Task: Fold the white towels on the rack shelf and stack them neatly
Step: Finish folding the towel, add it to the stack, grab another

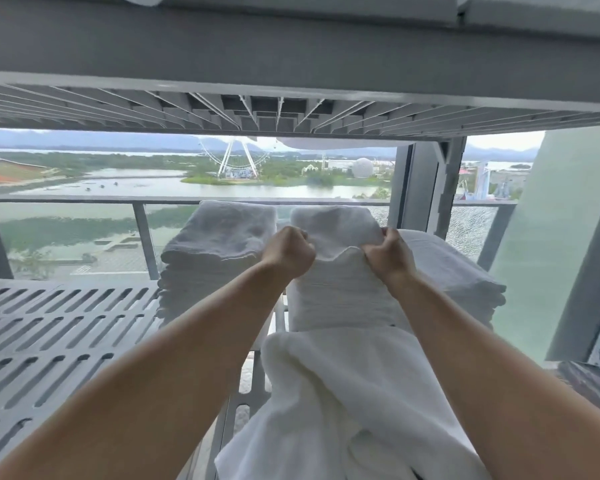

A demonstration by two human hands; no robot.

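Note:
A loose white towel (343, 368) hangs from both my hands and trails down toward me over the shelf edge. My left hand (288, 251) grips its upper left edge, and my right hand (388, 254) grips its upper right edge. Both fists are held over a middle stack of folded white towels (333, 220). A second stack of folded towels (219, 251) stands just to the left. A third folded stack (465, 285) lies to the right, partly hidden by my right arm.
The grey slotted rack shelf (49, 334) stretches to the left of the stacks. Another grey shelf (291, 109) hangs low overhead. Behind the rack are a glass railing (84, 202) and a window frame (423, 188); a grey post (582, 258) stands at right.

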